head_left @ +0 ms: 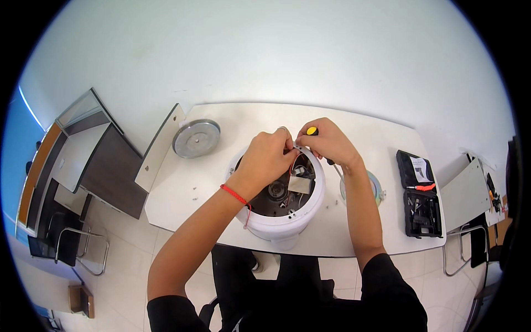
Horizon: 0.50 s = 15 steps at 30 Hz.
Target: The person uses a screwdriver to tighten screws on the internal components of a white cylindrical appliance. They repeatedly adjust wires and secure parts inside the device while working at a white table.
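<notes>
Near the front edge of the white table [354,119], about midway along it, stood a round white appliance [281,221] turned bottom-up, its base open so that we could see dark inner parts, a small metal plate and thin wires inside. We had both hands at the far rim of that opening. Our left hand [267,157], with a red cord bracelet [234,194] on its wrist, was curled over the rim, its fingers drawn together on something small there; what they pinched was hidden, so we cannot tell more. Our right hand [328,141] was closed around a screwdriver [313,131] with a yellow and black handle, the yellow end showing above the knuckles and the dark shaft emerging below the palm; its tip was hidden, so we could not tell where it pointed. The two hands touched each other above the appliance. Toward the left far corner of the table lay a round grey metal disc [196,138], well apart from the appliance. Just to the right of the appliance, under our right forearm, lay a clear round lid [375,186]. Near the right edge lay an open black tool case [419,193] holding bits and an orange-handled tool. A few small screws [196,191] lay scattered on the table left of the appliance.
</notes>
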### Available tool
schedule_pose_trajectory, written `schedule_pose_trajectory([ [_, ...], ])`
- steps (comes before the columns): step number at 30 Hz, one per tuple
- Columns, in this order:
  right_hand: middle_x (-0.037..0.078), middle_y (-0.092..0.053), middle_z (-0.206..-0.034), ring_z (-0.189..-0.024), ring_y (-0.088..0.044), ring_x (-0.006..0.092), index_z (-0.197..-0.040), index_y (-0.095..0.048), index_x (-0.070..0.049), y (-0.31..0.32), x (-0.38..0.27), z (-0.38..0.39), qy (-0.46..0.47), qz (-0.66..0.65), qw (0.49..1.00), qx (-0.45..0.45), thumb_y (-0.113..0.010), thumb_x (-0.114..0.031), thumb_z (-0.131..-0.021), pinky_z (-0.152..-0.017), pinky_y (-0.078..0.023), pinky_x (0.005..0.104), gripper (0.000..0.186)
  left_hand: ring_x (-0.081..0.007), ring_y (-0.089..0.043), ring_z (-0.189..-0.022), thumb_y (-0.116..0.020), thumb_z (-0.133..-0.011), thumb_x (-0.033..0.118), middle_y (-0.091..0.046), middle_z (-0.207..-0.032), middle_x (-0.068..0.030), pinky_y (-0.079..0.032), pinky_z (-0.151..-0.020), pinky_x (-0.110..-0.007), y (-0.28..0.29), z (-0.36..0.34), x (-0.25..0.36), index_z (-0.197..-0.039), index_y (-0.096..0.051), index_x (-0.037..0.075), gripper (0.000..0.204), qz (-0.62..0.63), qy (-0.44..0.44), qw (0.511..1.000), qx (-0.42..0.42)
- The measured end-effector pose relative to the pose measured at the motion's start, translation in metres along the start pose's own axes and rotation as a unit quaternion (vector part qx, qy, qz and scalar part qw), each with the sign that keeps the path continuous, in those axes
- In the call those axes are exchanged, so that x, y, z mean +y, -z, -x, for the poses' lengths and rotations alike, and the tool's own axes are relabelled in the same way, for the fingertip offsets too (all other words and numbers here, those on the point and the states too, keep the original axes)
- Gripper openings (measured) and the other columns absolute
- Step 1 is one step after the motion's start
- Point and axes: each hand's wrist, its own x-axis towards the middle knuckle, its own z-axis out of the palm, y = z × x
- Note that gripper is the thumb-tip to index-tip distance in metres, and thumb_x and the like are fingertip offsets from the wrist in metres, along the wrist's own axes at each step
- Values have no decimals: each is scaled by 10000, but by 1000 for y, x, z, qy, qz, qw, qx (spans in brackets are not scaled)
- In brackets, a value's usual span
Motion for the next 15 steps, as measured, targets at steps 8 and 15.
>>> schedule_pose_trajectory([
  [8,68,-656,-657,-533,-564,118,-839,-761,52,0,1,-1,3,-2,1000,-10,-694,-134,-815,-500,-447,282,199,-316,-769,-730,-806,-901,151,-758,-786,-192,-601,-675,-368,0,0,1,-890,-654,-18,227,5,-10,1000,5],
  [15,76,-667,-696,-560,-587,133,-865,-730,33,-1,-1,1,11,27,1000,0,-712,-138,-810,-523,-477,293,180,-318,-775,-745,-804,-907,153,-763,-794,-186,-605,-684,-365,2,0,3,-890,-654,-12,223,5,1,1000,-6],
])
